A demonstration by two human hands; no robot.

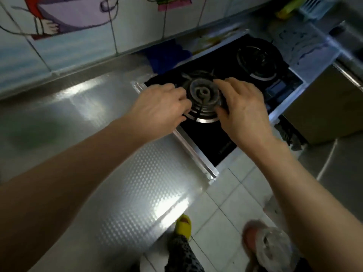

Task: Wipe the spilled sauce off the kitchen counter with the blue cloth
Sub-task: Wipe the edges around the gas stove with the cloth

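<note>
Both grips are on the near burner (204, 95) of the black gas hob (212, 138): left hand (159, 108) has its fingers curled at the left edge of the burner's ring, right hand (241, 112) has thumb and fingers curled round the right edge of the burner cap. Motion blur, so I cannot tell whether either is lifting or just touching. Far burner (257, 61) sits to the right and further back, untouched. Blue cloth (167, 55) lies bunched on the table against the tiled wall (78, 36), just beyond the hob's far left corner, well apart from both hands. Foil-covered table (98, 144) runs left of the hob; a dull greenish patch (33, 132) shows on it at far left, blurred. Yellow slipper (183, 225) visible on the floor tiles (225, 209) below.
</note>
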